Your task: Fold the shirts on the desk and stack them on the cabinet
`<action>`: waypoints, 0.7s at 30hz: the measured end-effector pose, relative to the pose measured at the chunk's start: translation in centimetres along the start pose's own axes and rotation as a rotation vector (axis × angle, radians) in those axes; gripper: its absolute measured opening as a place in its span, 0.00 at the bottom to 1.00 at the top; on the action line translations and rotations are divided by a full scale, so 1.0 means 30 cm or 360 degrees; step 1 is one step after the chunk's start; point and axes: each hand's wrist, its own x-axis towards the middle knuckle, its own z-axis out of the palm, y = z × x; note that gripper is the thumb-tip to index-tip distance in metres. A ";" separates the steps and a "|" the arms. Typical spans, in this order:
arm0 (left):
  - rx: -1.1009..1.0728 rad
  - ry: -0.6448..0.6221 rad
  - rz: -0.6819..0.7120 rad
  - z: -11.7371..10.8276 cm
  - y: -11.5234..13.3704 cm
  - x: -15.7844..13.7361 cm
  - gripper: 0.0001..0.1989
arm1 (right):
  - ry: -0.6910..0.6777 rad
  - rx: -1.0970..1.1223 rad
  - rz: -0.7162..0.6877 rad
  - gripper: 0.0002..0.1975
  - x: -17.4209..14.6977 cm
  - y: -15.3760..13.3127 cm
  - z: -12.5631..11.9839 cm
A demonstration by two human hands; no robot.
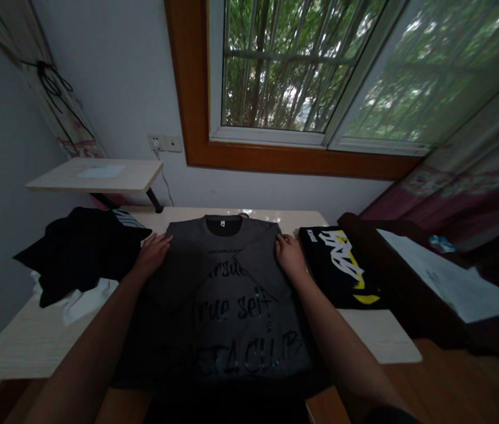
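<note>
A dark grey T-shirt (227, 282) with black lettering lies front side up before me, its neckline toward the window and its lower part hanging past the near table edge. One sleeve on the right is folded inward over the chest print. My left hand (153, 254) rests at the shirt's upper left edge, its fingers stretched out and lying on the cloth. At the upper right edge, my right hand (291, 256) has its fingers closed on the fabric near the shoulder. The right thumb is partly hidden.
A folded black shirt (335, 265) with white and yellow print lies right of my right hand. On the left, a heap of black clothing (86, 247) covers part of a white cloth (93, 297). A raised shelf (99, 176) stands behind it. The window (293, 70) is beyond the table.
</note>
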 end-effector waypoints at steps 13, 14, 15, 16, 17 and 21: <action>0.0137 -0.0113 -0.0036 -0.016 0.038 -0.051 0.28 | -0.0095 -0.0080 -0.0033 0.24 -0.046 -0.010 -0.017; 0.0138 -0.0119 -0.0039 -0.018 0.041 -0.052 0.29 | -0.0104 -0.0075 -0.0035 0.24 -0.044 -0.011 -0.020; 0.0139 -0.0127 -0.0040 -0.021 0.043 -0.053 0.29 | -0.0114 -0.0074 -0.0036 0.23 -0.043 -0.012 -0.022; 0.0138 -0.0135 -0.0042 -0.023 0.046 -0.053 0.29 | -0.0124 -0.0080 -0.0032 0.23 -0.041 -0.014 -0.025; 0.0138 -0.0144 -0.0042 -0.025 0.048 -0.053 0.29 | -0.0134 -0.0090 -0.0027 0.23 -0.040 -0.016 -0.027; 0.0172 -0.0128 -0.0033 -0.032 0.058 -0.047 0.29 | -0.0149 -0.0129 -0.0002 0.23 -0.033 -0.024 -0.033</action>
